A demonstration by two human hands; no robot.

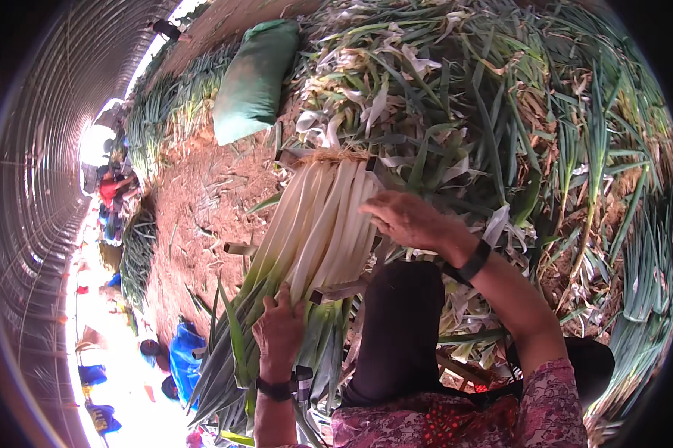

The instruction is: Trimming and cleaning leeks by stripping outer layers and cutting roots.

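A row of long green onions with white stalks lies side by side in a metal frame, with the root ends at its far end. Their green leaves spread toward me. My left hand rests on the leaves just below the white part; whether its fingers close around any is hidden. At the right edge of the white stalks is my right hand, fingers apart and slightly bent, with nothing seen in it. Both wrists wear dark bands.
Loose leaves and peelings heap beyond and to the right. A filled green sack lies far left on bare soil. More onions lie along the right. My dark-trousered knee is beside the frame. Other people work at the left.
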